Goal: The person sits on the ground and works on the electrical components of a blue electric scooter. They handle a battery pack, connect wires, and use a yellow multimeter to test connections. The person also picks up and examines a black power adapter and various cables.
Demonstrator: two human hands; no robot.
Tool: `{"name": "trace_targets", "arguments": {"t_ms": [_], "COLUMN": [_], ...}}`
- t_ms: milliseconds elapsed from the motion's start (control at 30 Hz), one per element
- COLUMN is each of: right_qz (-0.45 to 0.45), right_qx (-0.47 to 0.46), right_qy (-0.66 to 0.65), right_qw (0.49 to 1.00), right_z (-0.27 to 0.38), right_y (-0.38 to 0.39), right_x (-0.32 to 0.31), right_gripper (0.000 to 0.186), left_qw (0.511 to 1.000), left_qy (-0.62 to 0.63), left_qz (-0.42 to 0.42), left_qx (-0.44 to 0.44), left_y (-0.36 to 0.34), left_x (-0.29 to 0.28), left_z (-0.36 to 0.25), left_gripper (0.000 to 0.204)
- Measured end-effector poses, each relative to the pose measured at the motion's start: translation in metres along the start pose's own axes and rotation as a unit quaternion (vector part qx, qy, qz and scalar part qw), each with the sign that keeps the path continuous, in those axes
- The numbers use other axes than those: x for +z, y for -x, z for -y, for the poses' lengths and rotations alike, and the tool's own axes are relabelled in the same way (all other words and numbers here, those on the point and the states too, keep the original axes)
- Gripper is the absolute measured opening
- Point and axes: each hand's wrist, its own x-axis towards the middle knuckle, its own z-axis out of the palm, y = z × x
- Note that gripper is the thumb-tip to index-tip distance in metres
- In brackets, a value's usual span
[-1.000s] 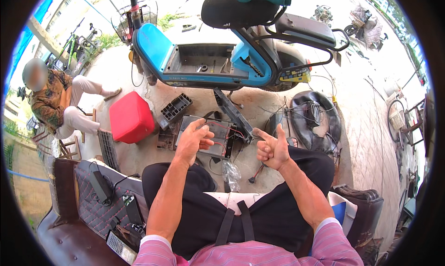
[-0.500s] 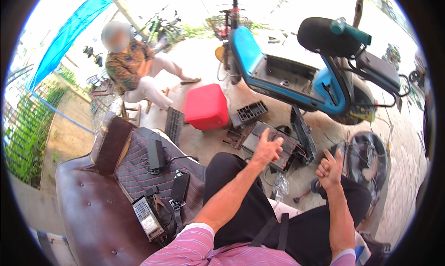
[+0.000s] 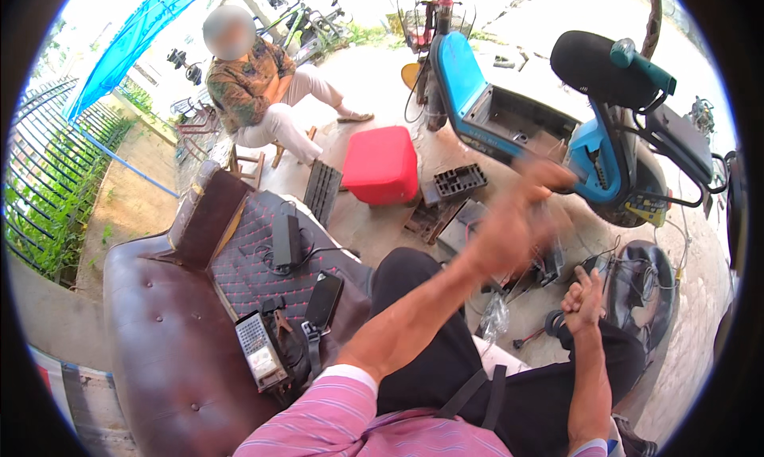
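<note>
My left hand (image 3: 521, 218) is raised over the floor in front of the scooter (image 3: 593, 162), smeared by motion, its fingers unclear. My right hand (image 3: 582, 298) is above my right knee, index finger and thumb extended, other fingers curled, holding nothing visible. Behind both hands lies an open battery case (image 3: 460, 232) with wires, partly hidden by my left hand. A black plastic tray (image 3: 460, 182) sits beside it; a clear plastic bag (image 3: 495, 322) lies below. A black inner tube or tyre (image 3: 649, 294) with cables lies right of my right hand.
A person (image 3: 255, 99) sits on a low stool at upper left, beside a red box (image 3: 380, 166). The sofa (image 3: 171, 322) at my left holds a charger (image 3: 285, 242), a black device (image 3: 322, 302) and a metal power unit (image 3: 259, 345). A railing (image 3: 40, 178) runs at far left.
The view has swung left, bringing the sofa and railing further in. My left hand has risen toward the scooter and is blurred. My right hand keeps a similar pointing shape.
</note>
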Motion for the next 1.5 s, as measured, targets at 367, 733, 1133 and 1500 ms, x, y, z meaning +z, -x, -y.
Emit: {"name": "trace_targets", "arguments": {"t_ms": [367, 733, 1133, 1500], "right_qz": [0.034, 0.010, -0.068, -0.183], "right_qx": [0.009, 0.073, 0.192, 0.242], "right_qy": [0.018, 0.153, 0.126, 0.089], "right_qw": [0.999, 0.985, 0.971, 0.949], "right_z": [-0.001, -0.022, -0.015, -0.084], "right_y": [-0.001, -0.016, -0.055, -0.123], "right_x": [0.001, -0.019, -0.048, -0.114], "right_gripper": [0.064, 0.030, 0.037, 0.063], "left_qw": [0.958, 0.870, 0.861, 0.846], "left_qy": [-0.251, -0.062, -0.110, -0.199], "left_qz": [-0.055, 0.485, 0.471, 0.462], "left_qx": [0.126, 0.056, -0.162, -0.176], "left_y": [-0.003, 0.018, 0.078, 0.110], "left_x": [0.002, 0.034, 0.090, 0.094], "left_z": [-0.022, -0.059, 0.114, 0.162], "left_gripper": [0.096, 0.075, 0.064, 0.056]}}
